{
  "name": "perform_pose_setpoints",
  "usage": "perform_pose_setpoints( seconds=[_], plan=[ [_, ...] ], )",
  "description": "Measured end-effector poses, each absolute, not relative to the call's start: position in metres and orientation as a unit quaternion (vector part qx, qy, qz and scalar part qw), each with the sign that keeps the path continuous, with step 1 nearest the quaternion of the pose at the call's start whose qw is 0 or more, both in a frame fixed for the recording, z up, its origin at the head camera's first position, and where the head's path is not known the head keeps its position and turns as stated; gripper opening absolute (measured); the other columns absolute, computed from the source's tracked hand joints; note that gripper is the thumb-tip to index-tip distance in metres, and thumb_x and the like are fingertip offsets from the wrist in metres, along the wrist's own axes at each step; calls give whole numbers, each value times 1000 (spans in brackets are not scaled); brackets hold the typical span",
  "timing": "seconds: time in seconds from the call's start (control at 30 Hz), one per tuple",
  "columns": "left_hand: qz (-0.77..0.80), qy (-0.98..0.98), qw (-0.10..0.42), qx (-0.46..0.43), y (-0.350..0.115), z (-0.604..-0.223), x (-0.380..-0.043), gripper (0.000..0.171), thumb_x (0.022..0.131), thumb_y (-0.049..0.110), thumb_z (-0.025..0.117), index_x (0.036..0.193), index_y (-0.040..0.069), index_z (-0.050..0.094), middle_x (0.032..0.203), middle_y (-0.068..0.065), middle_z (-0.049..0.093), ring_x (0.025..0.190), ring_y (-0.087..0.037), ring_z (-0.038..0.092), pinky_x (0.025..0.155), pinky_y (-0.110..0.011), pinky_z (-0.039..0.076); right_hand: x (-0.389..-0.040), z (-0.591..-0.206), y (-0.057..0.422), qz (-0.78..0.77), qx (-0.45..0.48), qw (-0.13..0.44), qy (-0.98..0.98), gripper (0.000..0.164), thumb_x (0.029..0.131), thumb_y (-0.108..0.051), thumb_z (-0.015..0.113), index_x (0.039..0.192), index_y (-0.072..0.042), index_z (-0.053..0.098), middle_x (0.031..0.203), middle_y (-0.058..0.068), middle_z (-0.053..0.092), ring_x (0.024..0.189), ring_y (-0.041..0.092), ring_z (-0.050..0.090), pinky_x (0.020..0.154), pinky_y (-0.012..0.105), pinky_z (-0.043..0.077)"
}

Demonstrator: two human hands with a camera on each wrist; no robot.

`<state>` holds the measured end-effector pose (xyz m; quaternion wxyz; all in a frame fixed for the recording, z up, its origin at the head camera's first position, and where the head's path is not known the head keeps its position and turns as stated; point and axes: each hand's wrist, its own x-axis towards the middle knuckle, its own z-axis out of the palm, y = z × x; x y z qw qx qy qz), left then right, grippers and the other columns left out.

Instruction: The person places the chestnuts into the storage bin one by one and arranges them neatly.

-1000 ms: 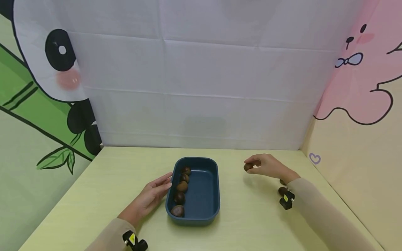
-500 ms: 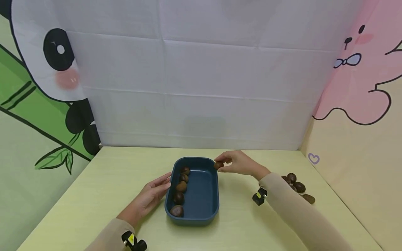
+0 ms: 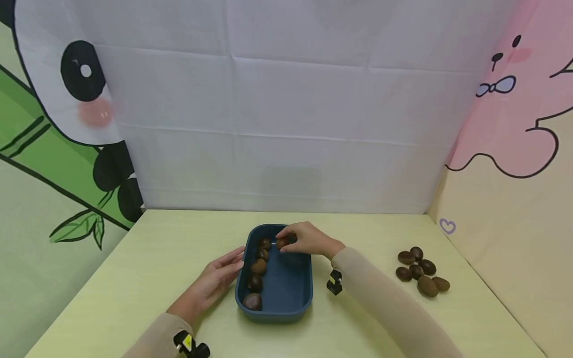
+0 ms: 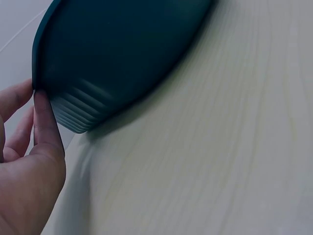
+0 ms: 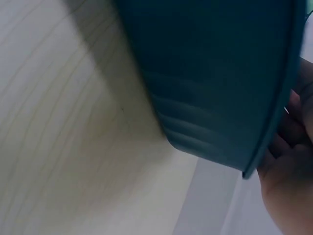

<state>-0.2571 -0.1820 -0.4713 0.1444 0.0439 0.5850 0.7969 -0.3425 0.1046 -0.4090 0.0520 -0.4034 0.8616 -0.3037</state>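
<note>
The head view looks forward and down from above and behind my left hand (image 3: 217, 278) and right hand (image 3: 309, 240), far enough back to frame both. The left wrist view looks from close behind my left fingers (image 4: 47, 122) at the tray (image 4: 127, 44) from outside. The right wrist view, also near, faces its opposite outer side, beside my right fingers (image 5: 293, 132). All three share the tray.

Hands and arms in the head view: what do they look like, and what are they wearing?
The left hand and right hand wear no gloves. Plain beige sleeves cover both arms. Near each hand is a small black device with a yellow patch; no cables show.
</note>
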Motion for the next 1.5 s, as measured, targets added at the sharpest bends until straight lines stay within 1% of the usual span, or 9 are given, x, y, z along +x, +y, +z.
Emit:
perform_pose_setpoints(
  seconds=[0.13, 0.23, 0.33, 0.5, 0.77, 0.97, 1.23, 1.4, 1.5],
  plan=[
    [799, 583, 142, 44, -181, -470, -258, 62, 99, 3, 61, 154, -1, 34, 149, -14, 47, 122, -9, 57, 104, -26, 46, -349, -414, 94, -268, -396, 56, 876, 35, 91, -18, 77, 123, -5, 70, 103, -4, 72, 96, 8, 66, 88, 25, 54],
    [801, 581, 141, 42, -181, -470, -258, 63, 99, 2, 61, 155, -1, 33, 150, -15, 46, 123, -9, 57, 104, -26, 45, -351, -413, 87, -250, -385, 62, 886, 34, 91, -20, 77, 122, -8, 71, 102, -4, 72, 94, 7, 65, 86, 25, 54],
    [802, 578, 142, 41, -181, -469, -257, 63, 99, 1, 61, 155, -1, 33, 150, -15, 46, 123, -9, 57, 104, -26, 45, -353, -414, 83, -230, -375, 61, 896, 34, 90, -21, 78, 122, -10, 72, 103, -4, 72, 93, 8, 64, 86, 25, 53],
    [805, 574, 145, 41, -181, -469, -258, 62, 99, 1, 60, 155, -1, 32, 147, -12, 49, 122, -9, 58, 104, -26, 45, -356, -418, 78, -181, -360, 51, 914, 34, 89, -24, 79, 120, -13, 73, 105, -5, 71, 94, 8, 64, 85, 24, 53],
    [807, 574, 137, 33, -181, -470, -257, 62, 98, 1, 61, 154, -2, 34, 147, -14, 49, 123, -11, 57, 104, -26, 46, -357, -420, 72, -170, -345, 51, 922, 30, 89, -19, 79, 117, -11, 74, 107, -1, 72, 97, 12, 66, 85, 24, 53],
    [805, 575, 143, 34, -181, -471, -258, 62, 99, 1, 61, 154, -1, 33, 144, -11, 52, 121, -9, 58, 103, -27, 46, -356, -419, 70, -181, -340, 46, 922, 27, 88, -14, 79, 114, -9, 75, 104, 1, 73, 94, 13, 66, 82, 22, 53],
    [800, 582, 142, 44, -180, -471, -258, 62, 100, 3, 60, 155, -2, 33, 145, -10, 51, 122, -8, 56, 105, -25, 45, -360, -419, 74, -198, -343, 43, 917, 31, 89, -18, 79, 118, -10, 73, 109, 2, 72, 98, 14, 67, 83, 23, 54],
    [798, 586, 136, 36, -179, -471, -257, 62, 99, 4, 62, 154, -1, 35, 139, -9, 55, 120, -9, 58, 103, -25, 46, -359, -415, 79, -211, -350, 44, 912, 35, 89, -22, 79, 121, -10, 72, 115, 2, 71, 103, 15, 66, 86, 25, 54],
    [796, 590, 132, 38, -180, -470, -257, 62, 99, 3, 62, 154, -2, 34, 137, -8, 55, 119, -9, 58, 102, -24, 46, -356, -409, 85, -223, -351, 44, 908, 35, 91, -21, 77, 124, -10, 71, 119, 2, 70, 106, 17, 65, 88, 26, 54]
  ],
)
